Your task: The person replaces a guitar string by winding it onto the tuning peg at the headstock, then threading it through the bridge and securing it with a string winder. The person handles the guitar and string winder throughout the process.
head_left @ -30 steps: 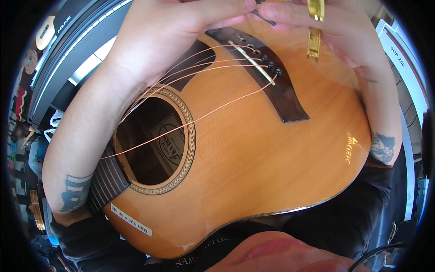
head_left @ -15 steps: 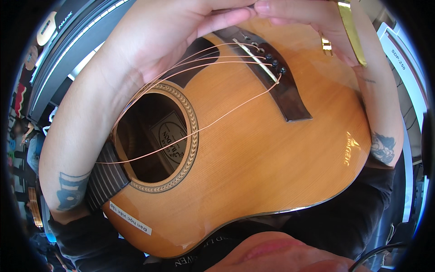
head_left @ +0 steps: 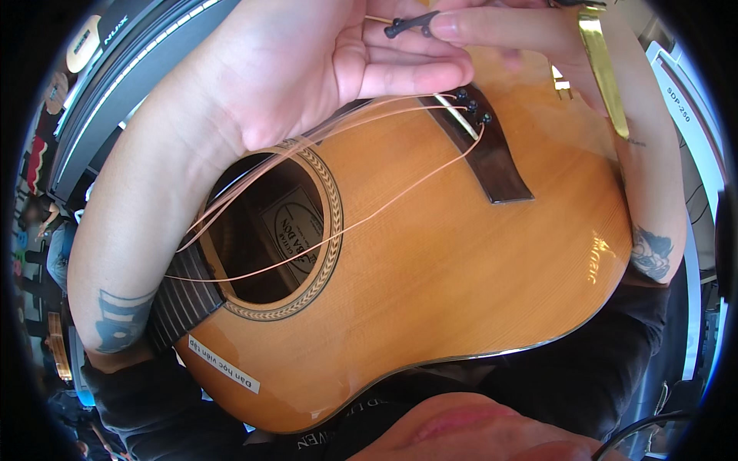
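An acoustic guitar [head_left: 430, 253] with an orange-brown top lies across my lap. Its dark bridge [head_left: 503, 173] carries several black pins. Copper-coloured strings [head_left: 361, 223] run slack over the soundhole [head_left: 265, 230] toward the fretboard [head_left: 183, 300]. My left hand [head_left: 307, 77] is turned palm up above the far side of the guitar, fingers stretched out, covering part of the bridge. At its fingers, my right hand [head_left: 500, 34] pinches small black bridge pins [head_left: 411, 25] between thumb and finger; how many is unclear. A gold-coloured metal piece [head_left: 603, 73] sits by my right wrist.
A keyboard [head_left: 138, 58] stands at the far left, with a light grey keyboard-like case [head_left: 684, 115] along the right. A white label strip [head_left: 223, 365] is stuck on the guitar's near edge. Other people and instruments show blurred at the left rim.
My left hand has turned its palm up and come nearer, hiding more of the bridge. Black pins now show at my right fingertips. The guitar has barely shifted.
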{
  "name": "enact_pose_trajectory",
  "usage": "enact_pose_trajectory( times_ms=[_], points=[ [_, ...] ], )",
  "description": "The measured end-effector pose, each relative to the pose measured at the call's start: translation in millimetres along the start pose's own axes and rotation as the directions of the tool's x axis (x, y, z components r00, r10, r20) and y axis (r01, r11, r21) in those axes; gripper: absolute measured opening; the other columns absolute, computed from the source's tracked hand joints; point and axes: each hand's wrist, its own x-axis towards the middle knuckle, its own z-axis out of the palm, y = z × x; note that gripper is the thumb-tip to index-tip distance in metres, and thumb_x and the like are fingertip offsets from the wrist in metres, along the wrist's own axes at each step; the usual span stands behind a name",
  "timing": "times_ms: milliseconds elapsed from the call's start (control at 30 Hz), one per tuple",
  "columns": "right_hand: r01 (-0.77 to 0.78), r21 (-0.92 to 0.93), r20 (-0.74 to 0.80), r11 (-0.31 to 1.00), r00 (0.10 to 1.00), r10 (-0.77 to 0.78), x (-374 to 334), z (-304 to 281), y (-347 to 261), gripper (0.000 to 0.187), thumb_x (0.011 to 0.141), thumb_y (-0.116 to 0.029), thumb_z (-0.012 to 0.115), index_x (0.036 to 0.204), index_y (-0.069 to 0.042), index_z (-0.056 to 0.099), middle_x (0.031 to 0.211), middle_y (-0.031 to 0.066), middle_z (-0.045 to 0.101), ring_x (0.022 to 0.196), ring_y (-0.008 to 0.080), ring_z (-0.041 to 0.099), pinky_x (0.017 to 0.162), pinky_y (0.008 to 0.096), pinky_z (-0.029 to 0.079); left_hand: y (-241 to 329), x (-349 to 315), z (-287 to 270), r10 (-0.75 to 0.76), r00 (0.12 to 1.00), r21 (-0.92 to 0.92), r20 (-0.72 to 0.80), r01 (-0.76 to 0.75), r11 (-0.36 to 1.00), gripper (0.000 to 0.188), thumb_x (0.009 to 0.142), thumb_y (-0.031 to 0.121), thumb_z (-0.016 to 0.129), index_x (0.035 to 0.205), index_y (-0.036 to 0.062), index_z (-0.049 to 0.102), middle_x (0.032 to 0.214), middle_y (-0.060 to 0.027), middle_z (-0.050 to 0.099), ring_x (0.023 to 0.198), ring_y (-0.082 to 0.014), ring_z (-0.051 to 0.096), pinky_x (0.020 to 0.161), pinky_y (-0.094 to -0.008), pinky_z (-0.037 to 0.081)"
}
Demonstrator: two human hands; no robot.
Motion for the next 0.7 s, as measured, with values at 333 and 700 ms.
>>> enact_pose_trajectory(
  times_ms=[333, 700],
  points=[
    [-0.031, 0.093, 0.01, 0.995, 0.999, 0.03, -4.5, 0.4, -2.5, 0.031, 0.086, -0.009, 0.079, 0.068, -0.006, 0.053, 0.079, 0.0086, 0.069, 0.063, 0.0128, 0.06, 0.055, 0.0247, 0.045, -5.9, 13.2, -12.0, -0.103, 0.991, 0.024, 0.088, 0.101, 0.995, 0.032, 0.107, 0.024, 0.05, 0.105, -0.0058, 0.062, 0.085, -0.0118, 0.066, 0.064, -0.0144, 0.061, 0.049, -0.0203, 0.049],
    [-0.288, 0.577, 0.291, 0.764, 0.947, 0.137, 10.3, -22.7, 21.0, 0.011, 0.093, -0.008, 0.069, 0.087, -0.002, 0.061, 0.08, 0.0074, 0.065, 0.065, 0.0132, 0.057, 0.055, 0.0265, 0.044, -5.9, -0.8, 10.6, -0.034, 0.99, 0.074, -0.134, 0.044, 0.996, 0.02, 0.102, 0.023, 0.05, 0.095, 0.0062, 0.056, 0.073, 0.0006, 0.05, 0.054, -0.0081, 0.036, 0.041, -0.0217, 0.024]
  ],
)
